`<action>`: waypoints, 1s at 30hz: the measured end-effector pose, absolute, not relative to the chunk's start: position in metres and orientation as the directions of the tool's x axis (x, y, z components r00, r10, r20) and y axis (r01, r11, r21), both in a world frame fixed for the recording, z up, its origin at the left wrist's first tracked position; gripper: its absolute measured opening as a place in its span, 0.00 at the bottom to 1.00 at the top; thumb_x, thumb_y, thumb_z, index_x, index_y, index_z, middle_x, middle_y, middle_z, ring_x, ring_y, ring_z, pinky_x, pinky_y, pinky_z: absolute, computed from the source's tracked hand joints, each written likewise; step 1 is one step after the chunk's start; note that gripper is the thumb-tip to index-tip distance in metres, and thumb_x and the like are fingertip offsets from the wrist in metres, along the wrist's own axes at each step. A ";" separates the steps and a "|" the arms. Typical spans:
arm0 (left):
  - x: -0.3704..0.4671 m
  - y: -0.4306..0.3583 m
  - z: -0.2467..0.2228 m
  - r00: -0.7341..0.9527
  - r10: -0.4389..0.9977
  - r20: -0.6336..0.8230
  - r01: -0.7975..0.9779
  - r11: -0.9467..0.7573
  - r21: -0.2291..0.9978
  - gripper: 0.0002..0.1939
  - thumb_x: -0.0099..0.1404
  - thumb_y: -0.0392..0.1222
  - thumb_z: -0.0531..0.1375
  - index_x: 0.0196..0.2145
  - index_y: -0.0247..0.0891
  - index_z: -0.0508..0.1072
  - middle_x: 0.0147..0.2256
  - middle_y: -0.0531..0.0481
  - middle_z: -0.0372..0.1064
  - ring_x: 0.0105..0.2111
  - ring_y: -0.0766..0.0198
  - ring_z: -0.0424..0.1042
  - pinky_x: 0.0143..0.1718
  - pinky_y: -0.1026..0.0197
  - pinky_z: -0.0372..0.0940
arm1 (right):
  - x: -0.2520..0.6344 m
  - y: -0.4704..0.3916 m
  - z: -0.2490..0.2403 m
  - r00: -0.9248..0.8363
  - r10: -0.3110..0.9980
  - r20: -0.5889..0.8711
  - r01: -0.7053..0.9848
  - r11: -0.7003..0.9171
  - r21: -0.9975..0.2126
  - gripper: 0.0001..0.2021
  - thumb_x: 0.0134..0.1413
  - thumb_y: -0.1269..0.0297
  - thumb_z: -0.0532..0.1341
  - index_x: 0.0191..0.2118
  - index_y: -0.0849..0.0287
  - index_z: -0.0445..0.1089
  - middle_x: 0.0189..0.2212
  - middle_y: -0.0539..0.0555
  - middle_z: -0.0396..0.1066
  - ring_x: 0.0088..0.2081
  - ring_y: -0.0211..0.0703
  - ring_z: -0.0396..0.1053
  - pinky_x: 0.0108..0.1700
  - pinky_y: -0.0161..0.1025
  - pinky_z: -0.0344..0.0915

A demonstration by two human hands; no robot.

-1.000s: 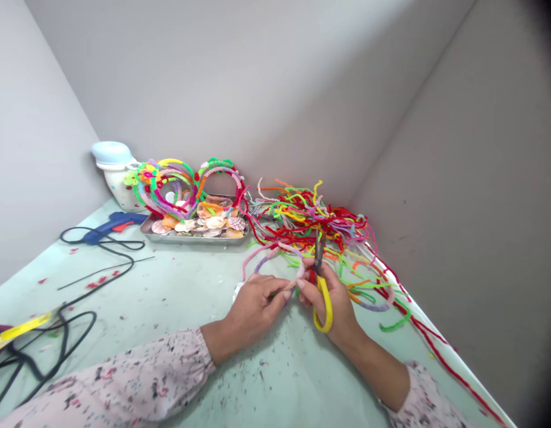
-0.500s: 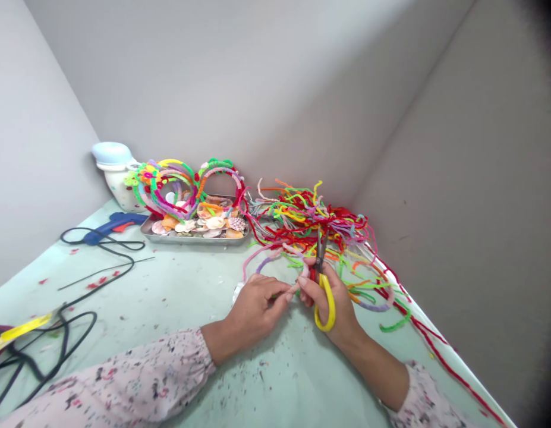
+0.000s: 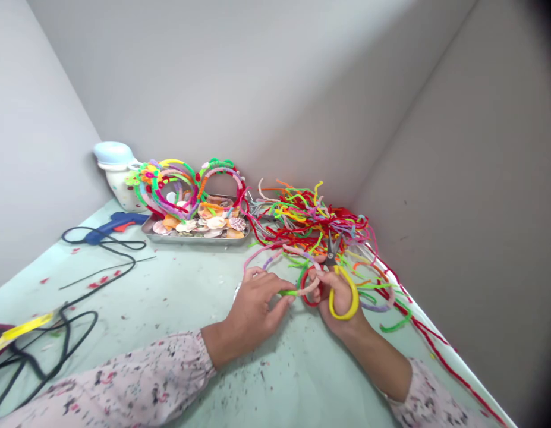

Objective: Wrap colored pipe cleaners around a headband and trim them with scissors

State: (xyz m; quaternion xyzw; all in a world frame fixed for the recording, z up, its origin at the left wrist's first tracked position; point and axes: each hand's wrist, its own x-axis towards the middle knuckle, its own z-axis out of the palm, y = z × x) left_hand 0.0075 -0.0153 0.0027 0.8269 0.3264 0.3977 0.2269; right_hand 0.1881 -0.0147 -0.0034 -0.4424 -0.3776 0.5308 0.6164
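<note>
A headband wrapped in pink, purple and green fuzzy wire (image 3: 307, 289) is pinched at its near end between the thumb and fingers of my left hand (image 3: 256, 306). My right hand (image 3: 342, 297) has the scissors (image 3: 350, 306), with one yellow loop and one red loop, on its fingers. Their dark blades point away from me and stand apart. The fingertips of my right hand also touch the headband's right side. Just beyond the blades lies a tangled pile of coloured fuzzy wires (image 3: 302, 220).
A metal tray (image 3: 195, 239) of shells stands at the back, with finished colourful headbands (image 3: 175, 163) over it. Left of it are a blue glue gun (image 3: 110, 226) and a white jar with a blue lid (image 3: 119, 178). Black cable (image 3: 63, 333) loops across the left side.
The scissor blades have spread and moved right with my right hand. My fingertips have moved apart, so more of the headband's pale pink and green end shows between them.
</note>
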 end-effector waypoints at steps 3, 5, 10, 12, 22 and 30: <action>0.007 -0.015 0.003 0.482 0.711 0.512 0.346 -0.691 0.635 0.10 0.66 0.36 0.56 0.43 0.41 0.74 0.36 0.50 0.76 0.37 0.62 0.71 0.49 0.53 0.54 | 0.191 -0.012 -0.004 0.151 0.989 0.010 -0.325 0.059 -0.944 0.10 0.47 0.59 0.58 0.21 0.58 0.64 0.14 0.46 0.59 0.16 0.33 0.56 0.19 0.32 0.54; 0.007 -0.015 0.004 0.492 0.703 0.513 0.336 -0.697 0.634 0.11 0.66 0.34 0.55 0.44 0.41 0.73 0.37 0.50 0.76 0.38 0.61 0.71 0.48 0.53 0.55 | 0.191 -0.011 -0.003 0.153 0.988 0.033 -0.318 0.081 -0.945 0.11 0.48 0.59 0.58 0.21 0.57 0.62 0.14 0.46 0.58 0.17 0.34 0.55 0.19 0.32 0.53; 0.006 -0.013 0.004 0.478 0.713 0.513 0.340 -0.689 0.640 0.10 0.66 0.35 0.56 0.43 0.41 0.74 0.36 0.50 0.77 0.37 0.62 0.72 0.46 0.54 0.56 | 0.187 -0.016 -0.004 0.110 0.989 0.095 -0.319 0.125 -0.939 0.10 0.52 0.56 0.62 0.33 0.57 0.66 0.18 0.45 0.63 0.18 0.34 0.58 0.21 0.33 0.56; 0.006 -0.013 0.002 0.464 0.722 0.513 0.358 -0.683 0.637 0.10 0.66 0.36 0.57 0.43 0.42 0.75 0.35 0.51 0.76 0.35 0.62 0.72 0.45 0.54 0.57 | 0.185 -0.019 -0.007 0.084 0.990 0.117 -0.318 0.138 -0.938 0.14 0.52 0.58 0.64 0.43 0.55 0.65 0.23 0.46 0.68 0.20 0.35 0.62 0.22 0.33 0.59; 0.009 -0.013 0.000 0.408 0.719 0.563 0.384 -0.695 0.608 0.06 0.63 0.36 0.60 0.38 0.40 0.74 0.31 0.53 0.75 0.32 0.63 0.70 0.44 0.54 0.56 | 0.186 -0.015 -0.010 0.114 0.993 0.031 -0.401 0.074 -0.913 0.12 0.47 0.63 0.66 0.38 0.56 0.66 0.20 0.45 0.67 0.17 0.34 0.61 0.18 0.31 0.58; 0.009 -0.014 0.001 0.438 0.714 0.546 0.370 -0.697 0.614 0.07 0.63 0.35 0.59 0.39 0.40 0.74 0.33 0.52 0.75 0.34 0.63 0.70 0.45 0.54 0.55 | 0.188 -0.014 -0.005 0.115 0.992 -0.054 -0.531 0.016 -0.847 0.08 0.41 0.65 0.64 0.29 0.57 0.66 0.19 0.45 0.65 0.17 0.31 0.57 0.17 0.29 0.55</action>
